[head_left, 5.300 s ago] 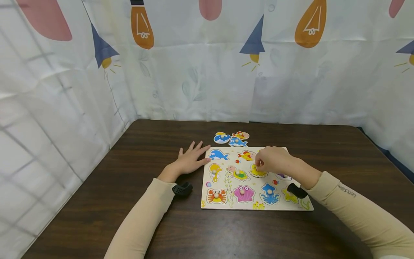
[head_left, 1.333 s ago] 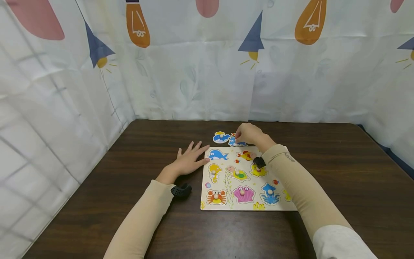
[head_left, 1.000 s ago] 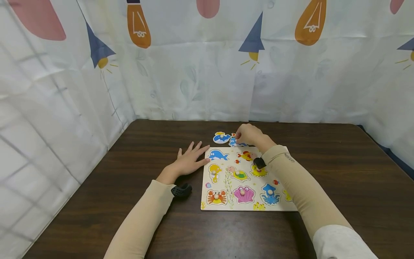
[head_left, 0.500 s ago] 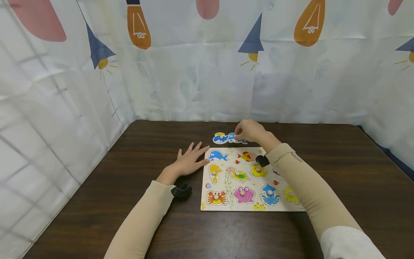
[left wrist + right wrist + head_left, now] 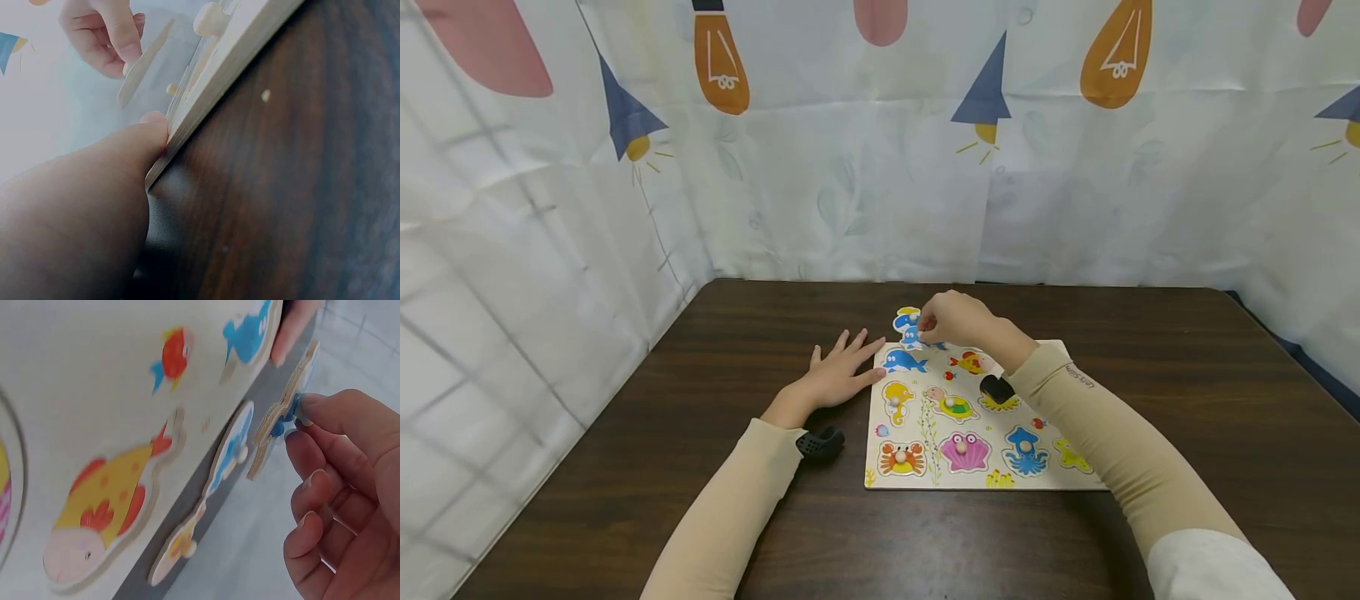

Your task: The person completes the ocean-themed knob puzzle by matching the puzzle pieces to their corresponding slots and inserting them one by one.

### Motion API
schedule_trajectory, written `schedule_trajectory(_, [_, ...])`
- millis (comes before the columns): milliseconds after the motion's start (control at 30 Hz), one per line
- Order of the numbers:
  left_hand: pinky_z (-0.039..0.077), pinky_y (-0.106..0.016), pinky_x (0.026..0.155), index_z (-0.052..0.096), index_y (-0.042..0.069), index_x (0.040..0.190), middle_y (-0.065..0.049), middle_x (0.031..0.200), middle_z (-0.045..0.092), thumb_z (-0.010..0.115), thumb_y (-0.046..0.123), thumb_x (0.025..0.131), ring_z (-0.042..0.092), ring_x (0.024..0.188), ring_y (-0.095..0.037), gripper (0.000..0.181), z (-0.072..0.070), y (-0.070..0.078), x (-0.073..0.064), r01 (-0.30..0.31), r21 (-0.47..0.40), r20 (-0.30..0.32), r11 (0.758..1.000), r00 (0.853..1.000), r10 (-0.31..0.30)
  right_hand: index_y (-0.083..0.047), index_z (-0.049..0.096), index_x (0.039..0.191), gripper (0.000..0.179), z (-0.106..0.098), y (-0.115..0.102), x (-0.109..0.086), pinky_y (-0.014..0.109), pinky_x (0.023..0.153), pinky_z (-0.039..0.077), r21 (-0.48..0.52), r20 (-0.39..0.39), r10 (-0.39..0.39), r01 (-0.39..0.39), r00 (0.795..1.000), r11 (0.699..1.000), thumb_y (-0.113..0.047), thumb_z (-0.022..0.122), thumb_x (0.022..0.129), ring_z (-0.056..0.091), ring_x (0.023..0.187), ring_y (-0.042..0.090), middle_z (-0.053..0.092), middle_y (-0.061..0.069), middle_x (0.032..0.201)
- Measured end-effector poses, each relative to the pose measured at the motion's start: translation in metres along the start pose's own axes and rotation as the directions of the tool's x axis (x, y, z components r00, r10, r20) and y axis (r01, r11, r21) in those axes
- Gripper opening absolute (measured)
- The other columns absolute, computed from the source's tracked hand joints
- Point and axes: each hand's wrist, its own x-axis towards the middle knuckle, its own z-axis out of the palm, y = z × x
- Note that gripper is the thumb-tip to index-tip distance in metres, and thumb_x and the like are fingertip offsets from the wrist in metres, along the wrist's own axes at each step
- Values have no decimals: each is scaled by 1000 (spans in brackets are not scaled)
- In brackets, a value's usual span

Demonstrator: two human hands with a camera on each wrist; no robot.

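Observation:
At the board's top left corner my right hand [image 5: 958,321] pinches a blue dolphin puzzle piece [image 5: 911,337] by its knob. The right wrist view shows the held dolphin piece [image 5: 281,415] tilted on edge, raised off the surface. My left hand [image 5: 837,373] lies with fingers spread against the left edge of the wooden puzzle board [image 5: 955,482]; in the left wrist view its thumb [image 5: 153,128] touches that edge. Just below the held piece, the board's blue dolphin recess [image 5: 904,361] shows its printed picture. A yellow-and-red fish recess [image 5: 972,362] sits to its right.
Behind the board lie a blue whale piece [image 5: 906,320] and a fish piece [image 5: 178,547], the latter hidden by my right hand in the head view. Crab [image 5: 902,457], shell [image 5: 966,451] and squid [image 5: 1026,451] pieces sit in the board. A patterned curtain [image 5: 880,183] closes the back.
My right hand has left the octopus piece, taken the dolphin piece from behind the board, lifted it and carried it left to the top left corner. My left hand stays put.

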Motion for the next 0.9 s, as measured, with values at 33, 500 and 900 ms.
schedule_trajectory(33, [-5,-73,114,24,27,166,-9,172,7,44,55,107,-3,156,-38,69,0,0,0,-1,1,-1,1000,1000,1,-13,79,103,13,1,-3,0,32,74,53,-5,10,-4,4,1000,1000,-24,75,96,61,82,18,70,0,93])
schedule_trajectory(500, [-6,-73,114,22,28,166,-8,172,6,48,60,104,-4,156,-37,74,0,-2,-1,-20,-3,-1,1000,1000,20,-13,81,100,10,19,-22,6,29,70,53,-63,68,-108,113,992,992,-20,74,96,63,78,12,72,-5,91])
schedule_trajectory(900, [-6,-73,114,23,27,166,-8,172,7,49,58,103,-3,156,-37,74,-2,2,-3,-8,-10,7,1000,1000,8,-15,82,100,11,23,-28,9,30,69,52,-96,87,-85,93,993,991,-20,73,97,62,78,13,72,-5,93])
